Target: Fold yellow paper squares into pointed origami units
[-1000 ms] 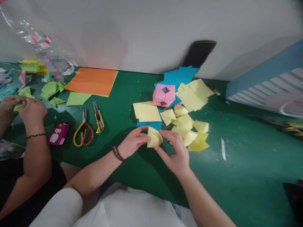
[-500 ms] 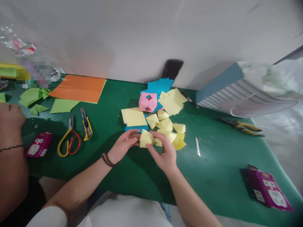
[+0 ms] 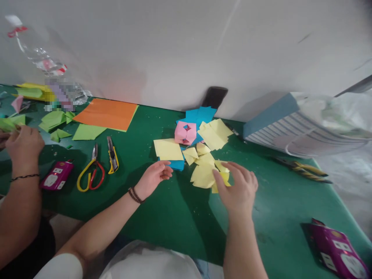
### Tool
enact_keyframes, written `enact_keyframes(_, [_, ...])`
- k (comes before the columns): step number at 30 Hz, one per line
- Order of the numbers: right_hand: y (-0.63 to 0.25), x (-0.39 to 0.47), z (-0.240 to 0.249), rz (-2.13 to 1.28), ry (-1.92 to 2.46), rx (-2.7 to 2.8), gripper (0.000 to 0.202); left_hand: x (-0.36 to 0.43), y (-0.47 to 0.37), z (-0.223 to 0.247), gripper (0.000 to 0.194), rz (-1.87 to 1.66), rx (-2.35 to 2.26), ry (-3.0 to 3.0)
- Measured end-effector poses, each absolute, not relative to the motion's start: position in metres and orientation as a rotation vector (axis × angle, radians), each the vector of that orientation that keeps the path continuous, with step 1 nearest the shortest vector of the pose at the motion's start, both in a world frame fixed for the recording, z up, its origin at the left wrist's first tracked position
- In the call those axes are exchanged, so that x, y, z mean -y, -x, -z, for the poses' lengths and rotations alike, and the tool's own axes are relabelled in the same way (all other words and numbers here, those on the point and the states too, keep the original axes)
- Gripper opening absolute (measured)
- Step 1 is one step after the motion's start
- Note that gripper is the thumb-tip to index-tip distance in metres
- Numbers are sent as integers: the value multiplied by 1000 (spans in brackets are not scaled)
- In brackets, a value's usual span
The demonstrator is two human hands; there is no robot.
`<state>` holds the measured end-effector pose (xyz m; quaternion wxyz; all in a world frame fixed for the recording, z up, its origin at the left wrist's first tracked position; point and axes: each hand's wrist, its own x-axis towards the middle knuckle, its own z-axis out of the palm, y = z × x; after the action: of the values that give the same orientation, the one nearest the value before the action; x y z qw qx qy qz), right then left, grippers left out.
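Observation:
My left hand (image 3: pixel 154 178) hovers by the front edge of a pale yellow sheet (image 3: pixel 168 149), its fingers loosely bent and apart, with nothing in them. Beneath that sheet, blue paper (image 3: pixel 176 164) sticks out. To the right, my right hand (image 3: pixel 238 188) is open over the right side of a pile of folded pale yellow paper pieces (image 3: pixel 203 175). Its thumb and index finger are spread around a bright yellow piece (image 3: pixel 225 179), partly hidden by the hand. Behind the pile stands a pink folded paper cube (image 3: pixel 185 132) with diamond-shaped gaps, beside yellow squares (image 3: pixel 215 133) and blue squares (image 3: pixel 200 113).
Scissors (image 3: pixel 92 170) and a yellow utility knife (image 3: pixel 112 155) lie left, near orange paper (image 3: pixel 107 113) and a purple box (image 3: pixel 57 175). Another person's hand (image 3: pixel 24 143) holds green paper. Pliers (image 3: pixel 305 169), a striped bag (image 3: pixel 290 128) and another purple box (image 3: pixel 338 248) are right. A phone (image 3: pixel 214 97) leans on the wall.
The folded yellow piece between my hands has left them. My right hand has moved right, over the pile, and opened. My left hand stays near the yellow sheet. The view has shifted slightly.

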<state>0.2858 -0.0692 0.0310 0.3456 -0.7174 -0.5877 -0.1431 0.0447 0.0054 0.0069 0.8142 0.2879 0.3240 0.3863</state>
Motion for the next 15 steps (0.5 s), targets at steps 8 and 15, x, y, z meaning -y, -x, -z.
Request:
enact_keyframes(8, [-286,75,-33,430,1618,1034,21,-10,-40,-6,35,-942,-789,-749])
enact_keyframes(15, [-227,80,-29,90,1146,1868,25,-26,-25,-6,21,-1224,-1161,-1204])
